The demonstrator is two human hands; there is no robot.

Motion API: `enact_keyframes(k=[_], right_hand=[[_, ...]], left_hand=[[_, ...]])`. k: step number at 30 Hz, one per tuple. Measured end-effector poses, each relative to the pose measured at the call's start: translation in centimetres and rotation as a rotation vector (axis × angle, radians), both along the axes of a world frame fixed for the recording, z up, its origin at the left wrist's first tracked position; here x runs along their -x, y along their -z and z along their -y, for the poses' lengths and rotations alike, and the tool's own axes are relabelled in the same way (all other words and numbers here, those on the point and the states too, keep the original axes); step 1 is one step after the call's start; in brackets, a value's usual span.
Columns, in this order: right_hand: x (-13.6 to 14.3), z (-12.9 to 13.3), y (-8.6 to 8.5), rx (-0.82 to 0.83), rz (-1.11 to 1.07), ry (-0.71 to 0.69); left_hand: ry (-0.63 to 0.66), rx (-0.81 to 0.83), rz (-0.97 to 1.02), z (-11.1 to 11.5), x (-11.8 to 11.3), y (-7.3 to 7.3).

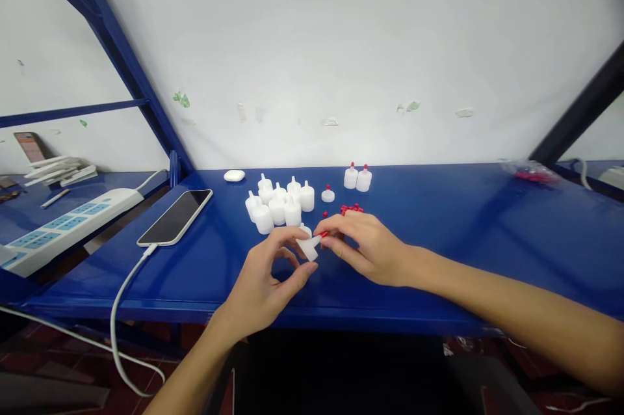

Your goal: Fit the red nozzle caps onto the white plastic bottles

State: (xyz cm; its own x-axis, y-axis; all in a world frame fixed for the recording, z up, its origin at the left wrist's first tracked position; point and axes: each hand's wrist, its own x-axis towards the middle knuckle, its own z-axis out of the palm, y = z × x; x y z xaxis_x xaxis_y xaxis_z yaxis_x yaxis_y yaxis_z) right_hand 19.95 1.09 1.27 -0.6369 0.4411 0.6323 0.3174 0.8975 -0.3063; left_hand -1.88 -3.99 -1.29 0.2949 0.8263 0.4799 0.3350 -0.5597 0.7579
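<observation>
Between left hand (267, 280) and right hand (373, 247), both pinching it, is a red-tipped white spouted piece (308, 249).

Blue metal framing (127, 54) and a blue counter (463, 226) stand against a scuffed white wall (312, 44) in what looks like a small workshop, marked by clustered white nozzle pieces (277, 211), a scatter of red caps (351, 209) and, at left, a multi-socket power strip (71, 224).
</observation>
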Motion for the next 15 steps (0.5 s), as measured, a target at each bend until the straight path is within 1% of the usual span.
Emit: enact_keyframes(k=[2,4,6,7,10,15], right_hand=[[0.0,-0.1,0.3,-0.246,0.096,0.031],[0.2,-0.2,0.7,-0.437,0.145,0.043],[0.4,-0.3,1.0,-0.576,0.161,0.065],[0.5,-0.3,1.2,-0.619,0.168,0.087],[0.8,0.0,1.4,-0.667,0.212,0.142],[1.6,1.2,1.5,-0.632,0.263,0.254]], left_hand=[[0.043,-0.022,-0.061,0.1,0.0,-0.2],[0.113,-0.057,-0.131,0.2,0.0,-0.5],[0.172,-0.092,-0.188,0.4,-0.1,-0.9],[0.187,-0.104,-0.206,0.4,-0.1,-1.0],[0.199,-0.140,-0.225,0.4,-0.1,-1.1],[0.178,-0.268,-0.221,0.2,-0.4,-0.8]])
